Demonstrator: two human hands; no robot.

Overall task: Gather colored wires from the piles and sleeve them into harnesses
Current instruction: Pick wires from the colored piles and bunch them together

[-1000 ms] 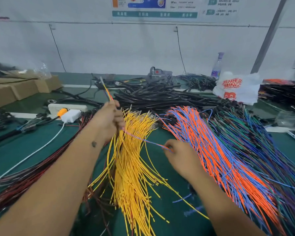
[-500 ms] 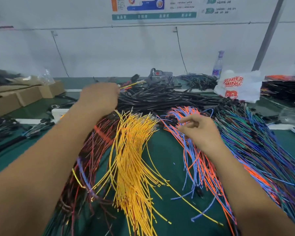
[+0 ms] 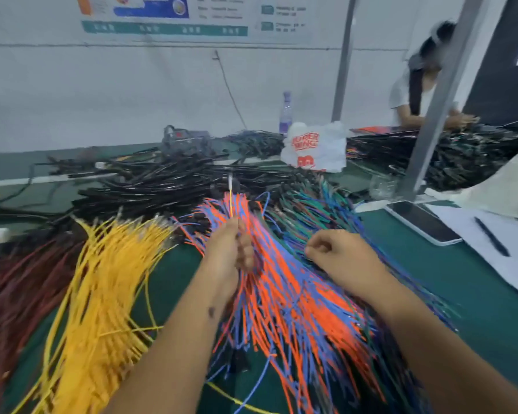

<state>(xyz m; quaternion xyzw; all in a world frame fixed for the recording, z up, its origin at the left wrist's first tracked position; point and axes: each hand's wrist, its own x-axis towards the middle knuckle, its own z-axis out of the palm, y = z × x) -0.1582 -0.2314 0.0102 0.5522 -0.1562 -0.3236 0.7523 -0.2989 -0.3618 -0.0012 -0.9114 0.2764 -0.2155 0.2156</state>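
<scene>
My left hand [image 3: 231, 249] grips a thin bundle of gathered wires [image 3: 230, 194] that stick up above the fist, held over the orange and blue wire pile [image 3: 284, 294]. My right hand [image 3: 338, 252] hovers low over the green and blue wire pile [image 3: 311, 210], fingers curled with thumb and forefinger pinched; whether a wire is between them is too blurred to tell. A yellow wire pile [image 3: 102, 288] fans out to the left, with dark red wires [image 3: 18, 288] beyond it. Black sleeved harnesses [image 3: 150, 186] are heaped behind.
A phone [image 3: 422, 221] and a pen [image 3: 491, 236] on paper lie at the right. A white plastic bag [image 3: 314, 149] and a bottle [image 3: 285, 112] stand at the back. Another person [image 3: 419, 85] works behind a metal post [image 3: 437, 97].
My left hand came from the far left back to the centre with the bundle. My right hand shifted right toward the green and blue wires. The view swung right.
</scene>
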